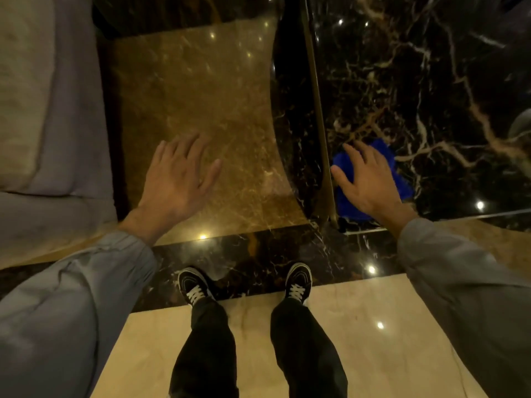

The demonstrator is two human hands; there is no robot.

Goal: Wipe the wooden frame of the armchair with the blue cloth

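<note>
No writing or brand mark can be read anywhere in the head view. The right hand lies flat with fingers spread on the blue cloth, pressing it down rather than clutching it; the fuzzy, crumpled cloth pokes out beyond the fingertips and on both sides of the palm. Beneath cloth and hand is a glossy black marble surface with pale, branching veins and bright light spots. Just to the thumb side of that hand runs a thin brass-coloured strip. The left hand is open and empty, fingers loosely splayed, over a polished amber-brown marble panel with a curved edge. Out past the left hand's little-finger side sits the armchair, grey upholstered with a paler cushion; its wooden frame cannot be made out. Nearer the body than both hands, black-and-white laced shoes stand on dark and cream marble floor. Grey sleeves cover both arms.
</note>
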